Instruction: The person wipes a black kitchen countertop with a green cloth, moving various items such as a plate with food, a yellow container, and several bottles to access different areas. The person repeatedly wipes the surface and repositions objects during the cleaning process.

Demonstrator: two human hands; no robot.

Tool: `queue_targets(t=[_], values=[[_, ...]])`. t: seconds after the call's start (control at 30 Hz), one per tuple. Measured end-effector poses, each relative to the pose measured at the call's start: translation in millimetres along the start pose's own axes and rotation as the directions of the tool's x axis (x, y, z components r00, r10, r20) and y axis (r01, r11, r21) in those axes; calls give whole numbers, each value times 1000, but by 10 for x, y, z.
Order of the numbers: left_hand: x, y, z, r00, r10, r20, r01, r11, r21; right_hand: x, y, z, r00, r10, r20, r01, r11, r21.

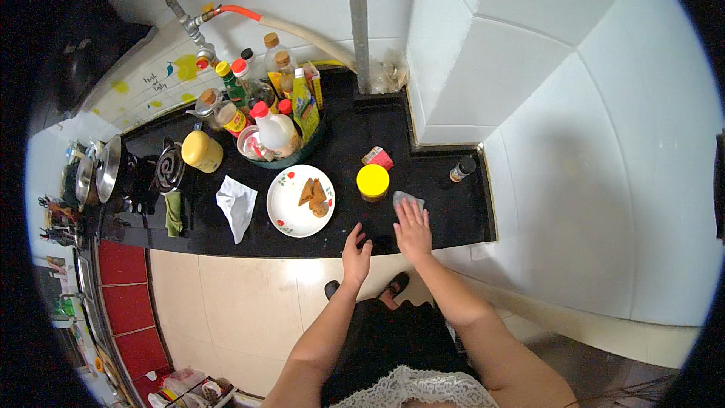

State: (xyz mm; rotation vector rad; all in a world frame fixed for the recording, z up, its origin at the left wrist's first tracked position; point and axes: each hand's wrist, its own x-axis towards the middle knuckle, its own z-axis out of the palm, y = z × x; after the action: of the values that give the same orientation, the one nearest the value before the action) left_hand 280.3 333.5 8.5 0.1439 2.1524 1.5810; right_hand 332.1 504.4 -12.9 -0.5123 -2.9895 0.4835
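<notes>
My right hand lies flat, its fingertips over a crumpled piece of translucent plastic on the black countertop. At the counter's front edge, my left hand is held with fingers apart and nothing in it. Just beyond the hands stands a jar with a yellow lid. A small red and white packet lies behind that jar. To the left, a white plate with a floral rim holds several brown, triangular food pieces.
Bottles and seasonings crowd a dark round basket at the back. A yellow tub, a white paper sheet, a green cloth and a gas burner are on the left. A small black-capped shaker stands near the right wall.
</notes>
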Motion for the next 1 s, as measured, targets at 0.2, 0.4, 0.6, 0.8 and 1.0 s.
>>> queue_targets(t=[0.2, 0.4, 0.6, 0.8, 1.0], values=[[-31, -210, -288, 999, 32, 24, -31, 999, -43, -100, -475, 208, 994, -102, -37, 103, 994, 24], [-103, -250, -731, 994, 40, 97, -36, 998, -42, -86, -403, 171, 989, -52, -140, 85, 965, 248], [-188, -308, -1285, 988, 74, 138, -68, 996, -49, -63, -877, -210, 863, 506, 9, -388, 650, 653], [-199, -378, -1555, 976, 71, 204, -35, 984, -174, -145, -683, 115, 773, 540, 332, -205, -283, 937], [-203, -368, -1841, 975, 32, 222, 35, 957, -289, -106, -1507, -150, 816, 325, 478, -306, -458, 834]])
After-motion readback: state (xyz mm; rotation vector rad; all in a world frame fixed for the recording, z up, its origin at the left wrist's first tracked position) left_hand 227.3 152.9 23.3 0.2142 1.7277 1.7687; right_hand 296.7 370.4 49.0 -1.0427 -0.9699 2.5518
